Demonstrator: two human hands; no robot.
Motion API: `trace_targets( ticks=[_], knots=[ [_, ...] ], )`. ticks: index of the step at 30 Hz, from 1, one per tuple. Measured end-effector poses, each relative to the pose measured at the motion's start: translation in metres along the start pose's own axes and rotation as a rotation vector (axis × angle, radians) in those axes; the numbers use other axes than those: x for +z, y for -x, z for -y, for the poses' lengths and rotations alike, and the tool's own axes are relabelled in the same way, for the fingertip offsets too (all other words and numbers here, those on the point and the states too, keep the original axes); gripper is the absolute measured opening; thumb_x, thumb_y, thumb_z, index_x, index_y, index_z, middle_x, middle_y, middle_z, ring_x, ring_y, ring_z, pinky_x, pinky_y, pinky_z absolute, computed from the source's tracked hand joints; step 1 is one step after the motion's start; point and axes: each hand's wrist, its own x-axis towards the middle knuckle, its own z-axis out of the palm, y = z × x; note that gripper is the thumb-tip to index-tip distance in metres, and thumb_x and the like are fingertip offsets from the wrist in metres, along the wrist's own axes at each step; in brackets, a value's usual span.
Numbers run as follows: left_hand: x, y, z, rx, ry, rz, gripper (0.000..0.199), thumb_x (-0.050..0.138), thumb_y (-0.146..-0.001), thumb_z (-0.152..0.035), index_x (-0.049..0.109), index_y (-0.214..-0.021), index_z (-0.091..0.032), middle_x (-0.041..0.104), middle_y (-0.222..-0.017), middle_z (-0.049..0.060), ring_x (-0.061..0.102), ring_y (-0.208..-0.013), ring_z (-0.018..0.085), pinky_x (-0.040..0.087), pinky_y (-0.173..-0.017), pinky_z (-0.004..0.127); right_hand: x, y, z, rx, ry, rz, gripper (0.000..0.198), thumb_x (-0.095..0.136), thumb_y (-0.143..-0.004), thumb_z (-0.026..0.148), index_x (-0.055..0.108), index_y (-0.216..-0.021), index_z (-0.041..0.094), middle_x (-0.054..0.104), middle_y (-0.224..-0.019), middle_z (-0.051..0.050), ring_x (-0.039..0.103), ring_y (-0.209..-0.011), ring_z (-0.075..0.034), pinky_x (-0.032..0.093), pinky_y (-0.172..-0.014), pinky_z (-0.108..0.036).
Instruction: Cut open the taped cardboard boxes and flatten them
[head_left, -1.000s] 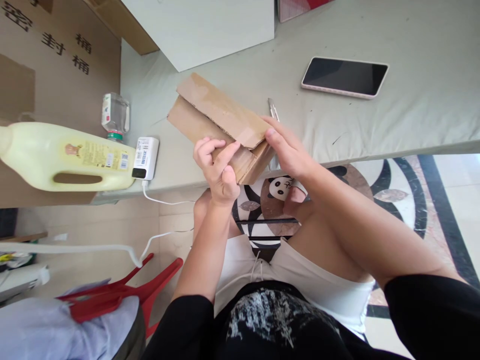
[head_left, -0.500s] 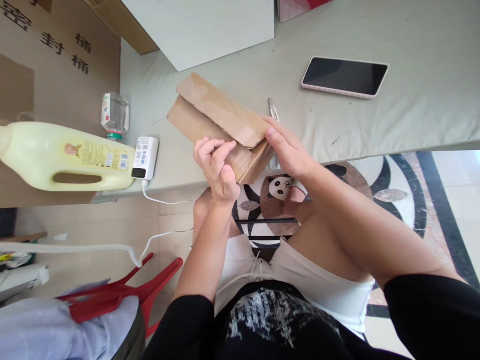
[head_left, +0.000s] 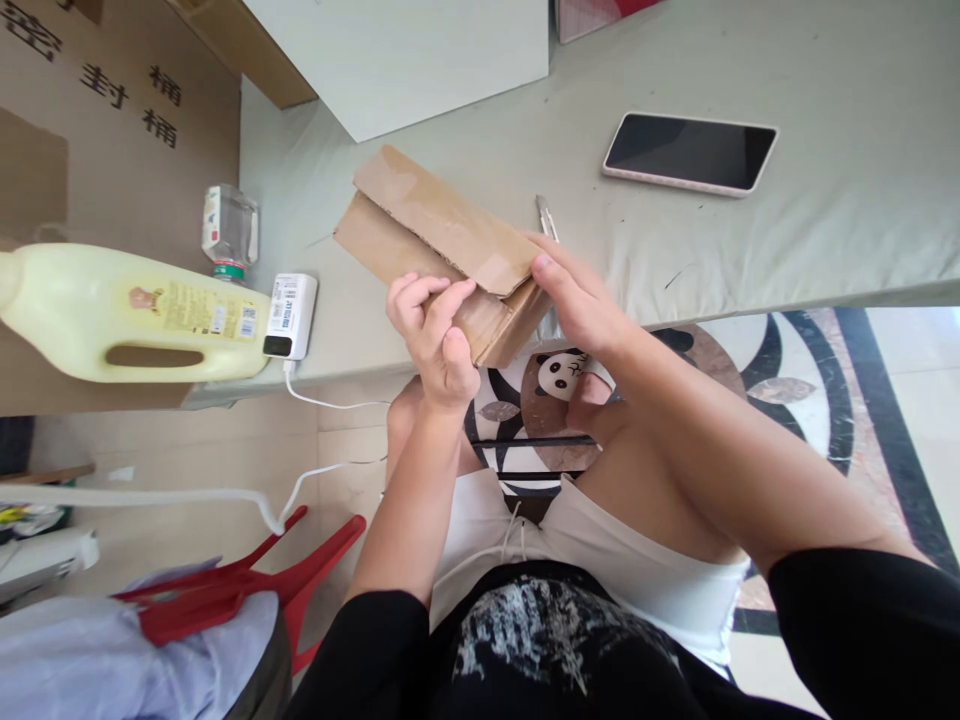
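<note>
"What's just changed, seen from your head camera?"

"Hardly anything. Over the last second the index fingertip [head_left: 468,288] of my left hand [head_left: 435,340] has shifted a touch by the loose edge of the flap [head_left: 431,205]. The cardboard box [head_left: 450,240] hasn't visibly turned or travelled, so I'd judge this a steady hold, with the flap no further up or down."

"And your hands?"

"Both grasping the box. My right hand [head_left: 574,295] has its right end, thumb by the top corner; my left is curled over the near side. The box sits slantwise at the front edge of the tabletop [head_left: 750,250]. I can't tell whether it rests there or is held clear."

"Any writing?"

"The big carton [head_left: 142,170] on my left bears black characters: 密, 封 and 桶 twice. The yellow jug [head_left: 82,310] has a label with a square code, its print too small for me. The white power bank [head_left: 291,312], as I take it, shows blue lettering I can't make out. I see no brand on the box."
</note>
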Motion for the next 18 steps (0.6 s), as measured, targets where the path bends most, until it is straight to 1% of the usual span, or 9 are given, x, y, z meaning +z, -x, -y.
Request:
trace_targets(
  ticks=[8,15,18],
  knots=[
    [0.0009,0.0005,0.0005,-0.011,0.042,-0.014,0.037,0.029,-0.097,-0.037,0.063,-0.106,-0.026,0.053,-0.109,0.007,0.045,-0.116,0.023,0.036,-0.114,0.044,0.0003,-0.0003,-0.0012,0.005,0.009,-0.005,0.07,0.031,-0.094,0.074,0.059,-0.133,0.022,0.061,-0.142,-0.005,0.054,-0.134,-0.024,0.039,-0.118,-0.043],
    [0.0017,0.0007,0.0025,0.037,0.038,-0.019,0.038,0.028,-0.096,-0.035,0.064,-0.107,-0.03,0.052,-0.109,0.006,0.044,-0.116,0.022,0.035,-0.114,0.042,-0.0003,-0.0003,0.001,0.001,0.002,0.004,0.069,0.031,-0.095,0.072,0.058,-0.133,0.021,0.06,-0.142,-0.007,0.053,-0.135,-0.024,0.039,-0.118,-0.043],
    [0.0017,0.0013,0.0037,0.047,-0.001,-0.017,0.041,0.026,-0.097,-0.037,0.065,-0.107,-0.029,0.051,-0.107,0.007,0.045,-0.115,0.022,0.036,-0.113,0.043,-0.0004,-0.0004,0.001,0.0,0.013,0.009,0.069,0.03,-0.095,0.073,0.059,-0.132,0.022,0.06,-0.142,-0.006,0.054,-0.134,-0.025,0.04,-0.118,-0.044]
  ],
)
